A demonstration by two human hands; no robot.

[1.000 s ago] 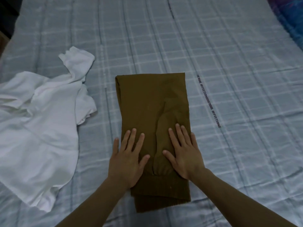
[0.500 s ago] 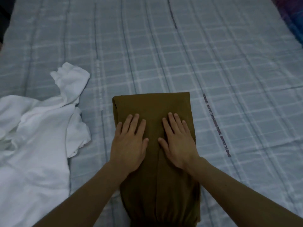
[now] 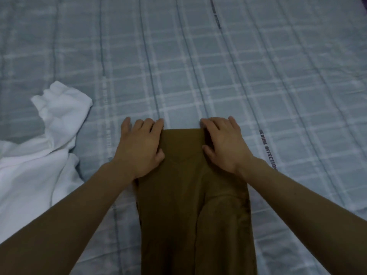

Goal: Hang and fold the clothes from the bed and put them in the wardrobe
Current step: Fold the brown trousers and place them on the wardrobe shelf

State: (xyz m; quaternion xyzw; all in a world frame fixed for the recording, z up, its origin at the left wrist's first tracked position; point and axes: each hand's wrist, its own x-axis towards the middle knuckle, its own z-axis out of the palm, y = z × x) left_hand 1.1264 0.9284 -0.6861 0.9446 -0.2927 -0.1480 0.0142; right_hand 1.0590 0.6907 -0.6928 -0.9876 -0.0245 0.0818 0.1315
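Note:
Folded brown trousers (image 3: 190, 205) lie lengthwise on the bed, running from the bottom edge of the view up to the middle. My left hand (image 3: 139, 145) is at their far left corner and my right hand (image 3: 224, 143) at their far right corner. On both hands the fingers curl down over the far edge and the thumbs lie on top of the cloth, so each grips a corner. A crumpled white shirt (image 3: 39, 159) lies to the left, apart from the trousers.
The bed is covered by a grey-blue checked sheet (image 3: 198, 66) with a printed line of text (image 3: 268, 149) right of my right hand. The sheet stretches bare beyond and to the right of the trousers.
Both hands slid from the near end of the trousers up to the far edge and spread apart to its corners. Their flat fingers have curled over the edge. The view tilted lower.

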